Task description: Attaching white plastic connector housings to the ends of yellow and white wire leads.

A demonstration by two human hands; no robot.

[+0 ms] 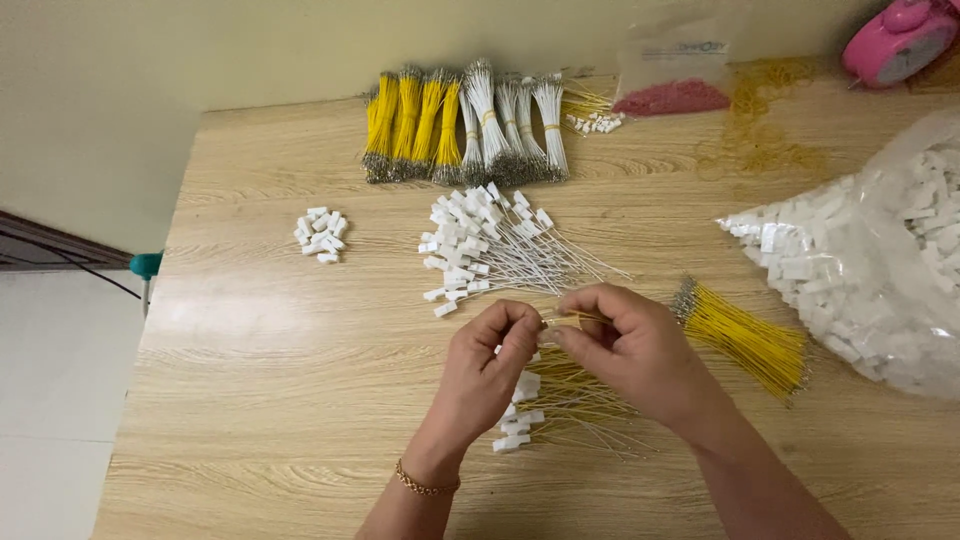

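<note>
1. Yellow, thin insulated wire (565, 320) is pinched between the fingertips of both bare hands, which meet above a pale wood-grain laminate table (280, 400).
2. The left hand (487, 370), with a gold chain bracelet (425, 486) at the wrist, closes thumb and forefinger on a small white plastic connector block (541, 339) at the meeting point.
3. The right hand (630, 345) closes its fingertips on the wire just beside that block.
4. Directly beneath the grip lies a loose heap of finished yellow wires with white blocks on their ends (555, 405).
5. Just beyond the grip, a fan of white wires with white blocks (490, 250) is spread out.
6. To the right of the grip lies a tied bundle of bare yellow wires (745, 340), and further right a crinkled clear plastic bag of white blocks (870, 270).
7. Left of the fan, well apart from the hands, sits a small pile of loose white blocks (321, 236).
8. At the table's far edge lie banded bundles of yellow and white wires (465, 125).
</note>
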